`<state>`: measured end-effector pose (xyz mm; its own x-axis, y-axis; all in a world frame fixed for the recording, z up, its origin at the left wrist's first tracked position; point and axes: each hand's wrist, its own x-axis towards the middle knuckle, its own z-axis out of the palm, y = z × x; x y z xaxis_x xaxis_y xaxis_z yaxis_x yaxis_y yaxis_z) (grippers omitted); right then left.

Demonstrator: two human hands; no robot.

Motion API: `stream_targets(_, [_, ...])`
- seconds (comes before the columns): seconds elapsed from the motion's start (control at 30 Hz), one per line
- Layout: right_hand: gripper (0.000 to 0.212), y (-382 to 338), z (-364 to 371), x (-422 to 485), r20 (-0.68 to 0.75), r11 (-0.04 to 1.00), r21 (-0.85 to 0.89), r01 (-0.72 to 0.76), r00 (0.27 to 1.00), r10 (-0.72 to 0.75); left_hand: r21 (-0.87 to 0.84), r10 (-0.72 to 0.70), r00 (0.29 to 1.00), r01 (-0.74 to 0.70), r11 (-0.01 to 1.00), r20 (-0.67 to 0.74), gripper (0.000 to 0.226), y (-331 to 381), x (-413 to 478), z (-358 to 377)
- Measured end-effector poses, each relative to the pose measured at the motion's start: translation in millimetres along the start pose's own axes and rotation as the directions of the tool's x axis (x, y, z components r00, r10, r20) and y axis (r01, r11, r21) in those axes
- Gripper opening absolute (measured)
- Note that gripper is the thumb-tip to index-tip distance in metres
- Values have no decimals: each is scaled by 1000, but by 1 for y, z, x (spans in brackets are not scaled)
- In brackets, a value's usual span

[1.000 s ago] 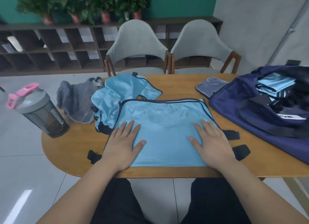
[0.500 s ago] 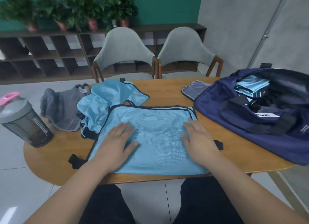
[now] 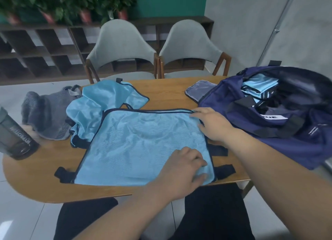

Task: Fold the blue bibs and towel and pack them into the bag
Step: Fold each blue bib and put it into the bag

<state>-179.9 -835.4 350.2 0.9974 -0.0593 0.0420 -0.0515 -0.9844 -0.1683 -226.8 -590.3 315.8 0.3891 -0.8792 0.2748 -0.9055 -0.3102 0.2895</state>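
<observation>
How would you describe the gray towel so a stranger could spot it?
Go to the far left end of the wooden table. Between the dark shaker bottle and the crumpled blue bib lies the towel. It is the only gray, fuzzy cloth; that bib is smooth, light blue.

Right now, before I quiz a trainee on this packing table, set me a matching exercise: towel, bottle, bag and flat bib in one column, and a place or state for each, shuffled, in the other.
Things
1. towel
2. bottle
3. bag
4. flat bib

Places or states
A. open, at the table's right end
B. left hand and right hand at its right corners
C. grey, bunched, at the far left
D. dark, at the left edge

Pairs: 1-C, 2-D, 3-A, 4-B
</observation>
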Motion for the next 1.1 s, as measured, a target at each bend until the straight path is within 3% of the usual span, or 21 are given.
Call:
stream_targets(0.13, [59, 2, 4, 2, -7, 999, -23, -33, 999, 33, 197, 31, 999, -34, 980, 18, 57, 17, 3, 1])
stream_targets(0.27, [61, 1, 8, 9, -24, 993, 81, -90, 995, 92, 325, 117, 992, -123, 938, 37, 67, 28, 2, 5])
stream_targets(0.4, [57, 1, 7, 20, 2, 990, 84, -115, 993, 115, 378, 201, 979, -195, 905, 24, 50, 35, 2, 12])
stream_targets(0.53, [55, 0, 5, 28, 26, 989, 32, -144, 989, 143, 353, 243, 965, -194, 915, -101, 26, 31, -3, 22])
stream_targets(0.73, [37, 0, 1, 29, -16, 973, -86, -214, 977, 214, 247, 291, 939, -242, 938, -182, 21, 21, -8, 21])
stream_targets(0.87, [30, 2, -12, 25, -6, 957, -149, -251, 968, 253, 79, 233, 942, -220, 972, -241, 22, 19, -11, 15])
stream_targets(0.93, [24, 5, -18, 22, -3, 961, -110, -255, 967, 256, -31, 171, 948, -186, 982, -270, 25, 23, -11, 9])
stream_targets(1.1, [16, 7, -45, 18, -12, 928, 171, -330, 941, 337, -356, -74, 951, -39, 934, -299, 23, 39, -8, -23])
